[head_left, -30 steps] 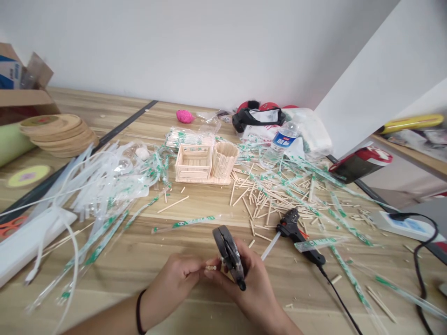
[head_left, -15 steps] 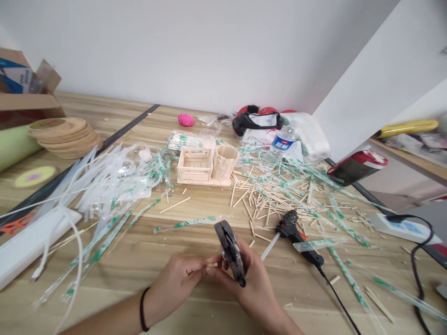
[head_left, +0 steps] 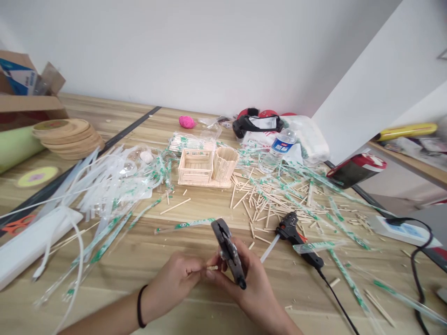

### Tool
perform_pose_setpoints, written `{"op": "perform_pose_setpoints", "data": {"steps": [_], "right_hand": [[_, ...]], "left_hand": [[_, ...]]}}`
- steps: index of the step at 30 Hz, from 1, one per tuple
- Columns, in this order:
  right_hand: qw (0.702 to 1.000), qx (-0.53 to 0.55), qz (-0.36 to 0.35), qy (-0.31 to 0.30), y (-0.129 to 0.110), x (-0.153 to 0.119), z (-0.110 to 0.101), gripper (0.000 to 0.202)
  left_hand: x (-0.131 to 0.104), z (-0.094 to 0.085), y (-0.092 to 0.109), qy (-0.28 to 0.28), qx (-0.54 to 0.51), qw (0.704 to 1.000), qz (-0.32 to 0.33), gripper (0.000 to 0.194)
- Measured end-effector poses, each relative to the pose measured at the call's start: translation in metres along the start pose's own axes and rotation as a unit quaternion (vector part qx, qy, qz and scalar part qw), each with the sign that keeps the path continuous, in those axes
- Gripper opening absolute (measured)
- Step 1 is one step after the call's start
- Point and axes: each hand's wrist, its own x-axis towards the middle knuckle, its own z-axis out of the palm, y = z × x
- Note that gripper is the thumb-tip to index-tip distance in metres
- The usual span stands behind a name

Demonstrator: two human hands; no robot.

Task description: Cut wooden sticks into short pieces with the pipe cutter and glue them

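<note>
My right hand (head_left: 256, 284) is wrapped round dark pliers (head_left: 228, 251), which stand tilted with one end toward the wall. My left hand (head_left: 178, 281), a black band on its wrist, is closed, fingertips pinching a small bundle of short wooden stick pieces (head_left: 212, 268). The right thumb and fingertips touch this bundle too. Beyond the hands stands a small stick-built box (head_left: 195, 174), joined on one base to a round stick cup (head_left: 224, 165). A black glue gun (head_left: 296, 237) with a clear glue stick lies to the right of my right hand.
Cut sticks (head_left: 268, 204) and green-printed wrappers (head_left: 340, 209) are strewn on the right. Clear glue sticks (head_left: 98, 181), a white power strip (head_left: 35, 246) and orange scissors (head_left: 19, 224) lie left. A water bottle (head_left: 282, 146) stands behind; a cord (head_left: 337, 298) trails from the glue gun.
The pliers have shifted slightly left and tilted a little. Both hands keep their hold; the view has moved very slightly.
</note>
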Motion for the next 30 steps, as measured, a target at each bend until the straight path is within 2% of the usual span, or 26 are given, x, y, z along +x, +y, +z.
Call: {"op": "perform_pose_setpoints", "data": {"steps": [3,5,8,11,16,21,24,28,30], "right_hand": [[0.997,-0.008,0.005,-0.074,-0.009,0.001,-0.015,0.023],[0.992,-0.067,-0.006,-0.105,-0.016,0.002,-0.029,0.026],[0.970,-0.201,-0.013,-0.137,-0.024,0.002,-0.050,0.031],[0.939,-0.305,-0.009,-0.155,-0.031,-0.002,-0.064,0.041],[0.909,-0.389,-0.045,-0.144,-0.039,-0.006,-0.072,0.047],[0.895,-0.415,-0.066,-0.148,-0.041,-0.006,-0.072,0.050],[0.898,-0.413,-0.056,-0.140,-0.040,-0.009,-0.074,0.051],[0.901,-0.425,-0.053,-0.070,-0.034,-0.017,-0.080,0.046],[0.875,-0.475,-0.091,-0.011,-0.031,-0.022,-0.084,0.042]], "left_hand": [[0.003,-0.008,-0.001,-0.055,-0.057,0.995,-0.059,0.038],[0.005,-0.014,-0.001,-0.086,-0.091,0.989,-0.084,0.031],[0.008,-0.019,0.000,-0.097,-0.116,0.985,-0.080,0.031],[0.009,-0.019,0.001,-0.112,-0.139,0.982,-0.058,0.040],[0.010,-0.019,0.004,-0.134,-0.126,0.982,-0.028,0.049],[0.008,-0.018,0.005,-0.142,-0.104,0.984,-0.009,0.046],[0.007,-0.015,0.002,-0.109,-0.095,0.989,-0.007,0.044],[0.007,-0.013,0.000,-0.077,-0.096,0.992,-0.039,0.036],[0.006,-0.013,-0.001,-0.084,-0.098,0.990,-0.049,0.033]]}}
